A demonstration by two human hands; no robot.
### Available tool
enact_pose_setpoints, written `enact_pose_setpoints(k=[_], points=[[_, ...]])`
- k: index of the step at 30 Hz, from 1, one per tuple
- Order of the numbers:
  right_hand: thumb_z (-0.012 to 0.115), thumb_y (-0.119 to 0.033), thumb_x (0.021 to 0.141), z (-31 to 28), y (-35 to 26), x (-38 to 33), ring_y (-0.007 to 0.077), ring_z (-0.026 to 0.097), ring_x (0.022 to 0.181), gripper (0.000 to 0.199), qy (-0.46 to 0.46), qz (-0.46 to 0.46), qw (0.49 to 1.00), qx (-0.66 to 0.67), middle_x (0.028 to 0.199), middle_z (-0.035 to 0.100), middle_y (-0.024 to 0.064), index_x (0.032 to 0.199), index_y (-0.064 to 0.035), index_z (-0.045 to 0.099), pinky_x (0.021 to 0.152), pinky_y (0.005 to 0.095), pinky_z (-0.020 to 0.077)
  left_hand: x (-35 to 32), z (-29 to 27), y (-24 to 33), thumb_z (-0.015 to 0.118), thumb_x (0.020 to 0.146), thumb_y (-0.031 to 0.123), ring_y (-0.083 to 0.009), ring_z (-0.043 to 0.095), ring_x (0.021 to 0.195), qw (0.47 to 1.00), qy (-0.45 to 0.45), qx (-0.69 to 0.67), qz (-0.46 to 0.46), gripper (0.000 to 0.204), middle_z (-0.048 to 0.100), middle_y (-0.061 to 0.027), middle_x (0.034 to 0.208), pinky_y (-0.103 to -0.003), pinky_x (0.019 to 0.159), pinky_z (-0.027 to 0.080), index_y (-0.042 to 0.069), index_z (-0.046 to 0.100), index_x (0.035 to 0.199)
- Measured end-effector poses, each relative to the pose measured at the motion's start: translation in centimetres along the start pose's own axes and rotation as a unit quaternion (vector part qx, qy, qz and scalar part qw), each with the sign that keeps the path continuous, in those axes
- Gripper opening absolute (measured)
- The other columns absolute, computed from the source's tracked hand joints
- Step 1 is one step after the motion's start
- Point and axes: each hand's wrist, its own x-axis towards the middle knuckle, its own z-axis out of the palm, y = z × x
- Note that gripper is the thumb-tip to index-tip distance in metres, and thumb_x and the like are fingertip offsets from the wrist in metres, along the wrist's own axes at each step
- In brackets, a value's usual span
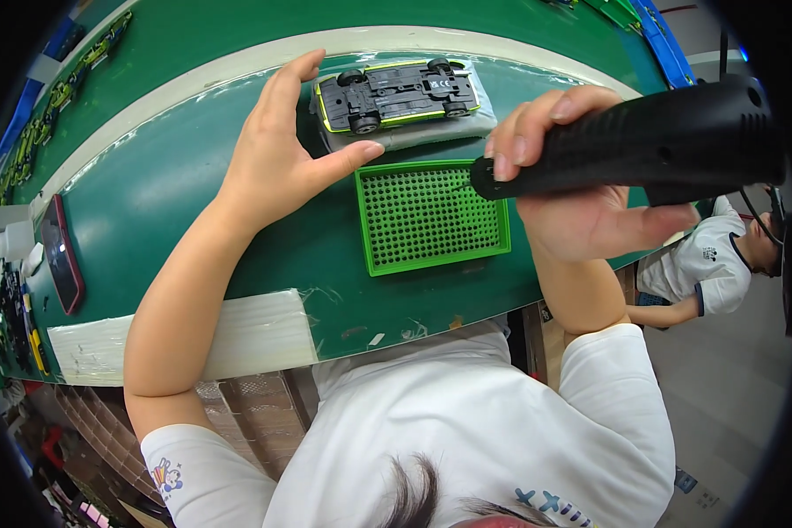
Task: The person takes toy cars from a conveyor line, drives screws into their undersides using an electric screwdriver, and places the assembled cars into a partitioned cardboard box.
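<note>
Head view: the fingers of the left hand [277, 154] are spread and nothing is grasped by them; they are held just beside the left end of the car [396, 95]. Whether the pad [449, 130] is touched by the thumb cannot be told. By the right hand [581, 224] a black driver [660, 141] is gripped, raised over the desk [150, 229] near its near edge. The car is laid wheels up on the pad, farther from that edge than the green tray [440, 260]. It can be judged light and stiff, with smooth, slippery sides; the wheels should be spared as weak points. It is best held by both long sides, between the wheels. Toward the desk's left end, a phone [62, 255] is seen.
</note>
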Motion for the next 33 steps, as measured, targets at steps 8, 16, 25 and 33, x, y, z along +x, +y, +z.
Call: enact_pose_setpoints(k=[8,16,25,33], points=[[0.039,-0.095,0.064,1.2,-0.6,6.6,0.0185,0.055,0.072,0.108,-0.127,-0.001,0.991,0.048,0.087,0.055,0.008,0.119,-0.0028,0.05,0.068,0.0345,0.0438,0.0,0.1,0.0,0.083,0.07,0.023,-0.0243,0.059,0.104,0.997,-0.017,-0.069,-0.03,0.07,0.06,-0.0148,0.114,-0.034,0.093,0.046,0.0,0.049,0.126],[0.037,-0.098,0.06,4.7,2.7,9.4,0.0192,0.055,0.069,0.111,-0.145,-0.009,0.989,0.018,0.085,0.055,0.0087,0.114,-0.0019,0.05,0.064,0.0331,0.0441,0.1,0.2,-0.7,0.083,0.068,0.026,-0.0342,0.057,0.104,0.997,-0.002,-0.074,-0.009,0.062,0.058,-0.0166,0.112,-0.039,0.089,0.048,0.0,0.053,0.115],[0.037,-0.098,0.06,4.2,5.4,9.5,0.0194,0.054,0.067,0.11,-0.152,0.027,0.986,0.055,0.082,0.055,0.009,0.113,-0.0015,0.049,0.062,0.0323,0.0443,0.0,0.5,-0.9,0.084,0.068,0.027,-0.0344,0.055,0.11,0.996,0.0,-0.086,-0.004,0.062,0.058,-0.0148,0.112,-0.042,0.094,0.045,0.001,0.053,0.114],[0.038,-0.097,0.062,5.5,6.9,9.9,0.0189,0.053,0.06,0.106,-0.107,0.032,0.991,0.072,0.074,0.053,0.0086,0.106,-0.001,0.049,0.055,0.0304,0.0435,0.1,-0.3,-1.5,0.086,0.064,0.027,-0.0365,0.057,0.106,0.997,0.012,-0.078,0.009,0.062,0.059,-0.018,0.11,-0.041,0.093,0.046,-0.002,0.055,0.11]])
